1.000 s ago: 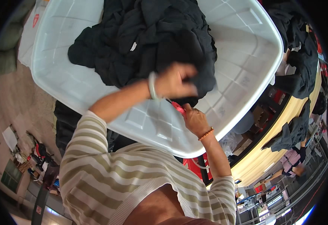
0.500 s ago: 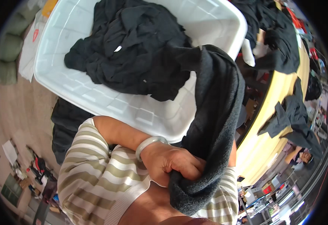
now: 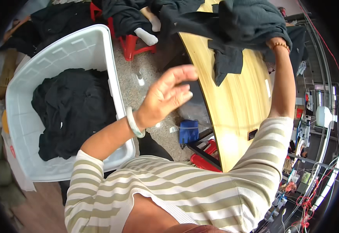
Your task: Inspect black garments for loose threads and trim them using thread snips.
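My left hand (image 3: 167, 95), a pale bangle on its wrist, is raised between the white bin and the table with its fingers apart and nothing in them. Far to the right, my right hand (image 3: 275, 41) reaches out over the table and grips a black garment (image 3: 251, 25). The cloth covers its fingers and looks blurred, with part of it trailing to the left. Beneath it, another dark cloth piece (image 3: 229, 64) lies on the wood-topped table (image 3: 239, 97). A heap of black garments (image 3: 74, 110) fills the middle of the white bin (image 3: 70, 171) on my left.
Beyond the bin, a person's feet in white socks (image 3: 146, 37) rest by a red stool (image 3: 131, 48). More black clothing (image 3: 60, 23) is piled at the far left. Under the table edge are a blue container (image 3: 189, 131) and a red object (image 3: 206, 157).
My view has turned to the right. The black garment has gone from in front of my chest to over the table in my right hand. My left hand has let go of the cloth and opened.
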A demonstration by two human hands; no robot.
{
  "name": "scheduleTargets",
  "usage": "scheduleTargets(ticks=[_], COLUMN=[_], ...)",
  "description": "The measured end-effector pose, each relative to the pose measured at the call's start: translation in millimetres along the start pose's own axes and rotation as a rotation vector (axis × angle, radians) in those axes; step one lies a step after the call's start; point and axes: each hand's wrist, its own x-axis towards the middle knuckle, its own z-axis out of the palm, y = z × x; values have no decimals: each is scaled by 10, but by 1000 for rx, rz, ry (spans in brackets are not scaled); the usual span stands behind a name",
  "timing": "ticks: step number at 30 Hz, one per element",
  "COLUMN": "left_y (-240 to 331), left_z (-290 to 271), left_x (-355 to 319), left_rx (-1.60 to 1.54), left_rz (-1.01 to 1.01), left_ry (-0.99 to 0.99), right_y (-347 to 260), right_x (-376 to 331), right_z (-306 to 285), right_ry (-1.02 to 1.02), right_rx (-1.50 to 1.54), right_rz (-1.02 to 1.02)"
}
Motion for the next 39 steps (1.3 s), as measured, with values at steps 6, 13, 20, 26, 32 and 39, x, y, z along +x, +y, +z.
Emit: scheduleTargets(ticks=[6,13,20,26,32,39], left_y=[-550,-799,-855,-845,-911,-743], left_z=[-488,-1923,-3788,-4871,-5685,-5490], left_x=[-558,-1552,-3044,-3220,-3027,-3563], left_rx=[145,418,1140,1412,1865,1440], left_rz=[-388,-473,-656,-589,-659,-1451], left_ry=[41,720,1228,1094,784,-38], right_y=[-1016,-2595,-3938,-4599,-5441,-5909], right_x=[-1197,-2543,-3032,-3243,-3534,-3683], right_z=[1270,1179,-57,-784,-1307,-1267], right_ry=[-456,-340,-451,-540,-784,-826], right_rx=[124,690,778,804,782,809], right_rz=[-68,-406,-618,-683,-778,-806])
